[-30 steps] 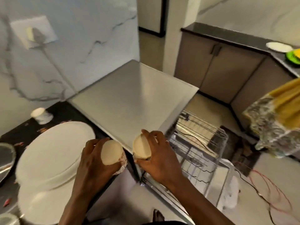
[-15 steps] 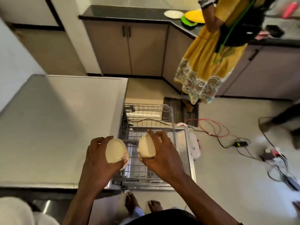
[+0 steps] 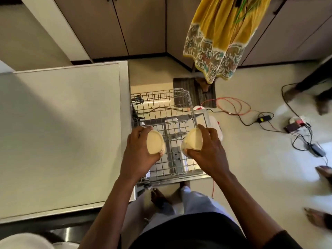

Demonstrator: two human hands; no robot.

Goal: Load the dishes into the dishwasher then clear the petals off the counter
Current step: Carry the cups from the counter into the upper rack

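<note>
My left hand grips a small cream cup, its pale opening turned up toward me. My right hand grips a second cream cup the same way. Both cups hang above the pulled-out wire dishwasher rack, which holds no dishes. The left cup is over the rack's near left part, the right cup over its near right part. The open dishwasher door lies under the rack. White plates show at the bottom left corner.
The dishwasher's flat steel top fills the left side. A person in a yellow skirt stands on a mat beyond the rack. Red and black cables and adapters lie on the floor at right. Other people's feet are at the right edge.
My view has swung from the counter down to the rack. Both hands have carried the cups from over the steel top to above the wire rack and have spread apart.
</note>
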